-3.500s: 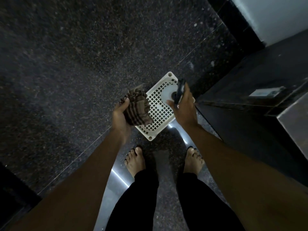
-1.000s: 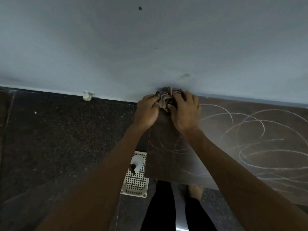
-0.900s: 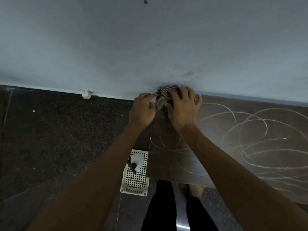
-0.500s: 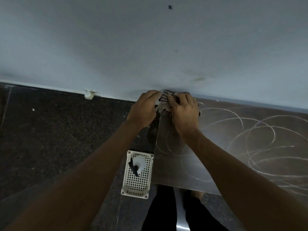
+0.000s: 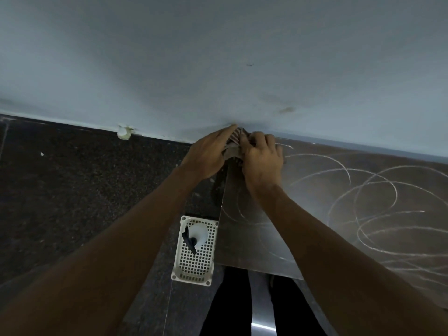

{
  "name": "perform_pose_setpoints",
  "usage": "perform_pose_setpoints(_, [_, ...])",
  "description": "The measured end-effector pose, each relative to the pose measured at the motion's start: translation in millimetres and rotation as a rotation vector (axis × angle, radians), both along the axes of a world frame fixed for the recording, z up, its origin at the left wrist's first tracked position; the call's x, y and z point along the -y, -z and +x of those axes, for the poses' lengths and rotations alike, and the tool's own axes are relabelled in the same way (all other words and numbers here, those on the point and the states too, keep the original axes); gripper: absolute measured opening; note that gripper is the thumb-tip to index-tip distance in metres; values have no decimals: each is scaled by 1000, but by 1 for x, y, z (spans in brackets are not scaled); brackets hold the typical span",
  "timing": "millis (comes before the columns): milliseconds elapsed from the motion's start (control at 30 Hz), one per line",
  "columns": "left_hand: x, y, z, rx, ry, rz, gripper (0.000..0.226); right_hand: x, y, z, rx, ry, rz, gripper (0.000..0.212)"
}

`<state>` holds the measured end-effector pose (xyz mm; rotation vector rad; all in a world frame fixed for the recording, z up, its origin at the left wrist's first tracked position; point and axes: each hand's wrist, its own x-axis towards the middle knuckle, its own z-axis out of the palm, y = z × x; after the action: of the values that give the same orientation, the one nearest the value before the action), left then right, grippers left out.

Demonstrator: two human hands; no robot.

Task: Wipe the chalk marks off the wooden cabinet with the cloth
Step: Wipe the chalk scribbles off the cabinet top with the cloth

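Observation:
The dark wooden cabinet top [image 5: 315,202] fills the right side and carries looping white chalk marks [image 5: 371,190]. A bunched striped cloth [image 5: 234,147] sits at the cabinet's far left corner against the wall. My left hand [image 5: 208,154] grips the cloth from the left, off the cabinet's edge. My right hand [image 5: 263,158] has its fingers curled over the cloth on top of the cabinet. Most of the cloth is hidden under both hands.
A white perforated plastic basket [image 5: 196,263] stands on the dark speckled floor [image 5: 72,202] beside the cabinet's left edge; it holds a white bottle with a black spray trigger [image 5: 194,236]. A pale wall [image 5: 218,57] rises behind. My legs are below the cabinet's front edge.
3.5 s ago I stood over the basket with the cloth in my left hand and the spray trigger in my right. Over the last second both hands stay bunched on the cloth at the corner.

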<state>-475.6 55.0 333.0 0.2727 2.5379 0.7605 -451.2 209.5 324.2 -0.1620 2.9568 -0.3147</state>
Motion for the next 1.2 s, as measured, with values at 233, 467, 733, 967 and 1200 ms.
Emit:
perform_pose_setpoints(233, [3, 2, -3, -21, 74, -83, 82, -30, -2, 24, -72, -334, 58, 42])
perform_pose_setpoints(467, [-1, -6, -3, -43, 121, -124, 82, -12, -15, -17, 48, -49, 111, 45])
perform_pose_setpoints(733, [-2, 5, 14, -340, 303, -265, 69, -50, -5, 6, 18, -92, 124, 50])
perform_pose_setpoints(967, [-1, 7, 23, -378, 344, -310, 82, -10, -4, 3, 10, 75, 64, 43])
perform_pose_setpoints(1200, [-9, 6, 17, -244, 424, -248, 103, -55, -3, 27, 35, -70, 107, 50])
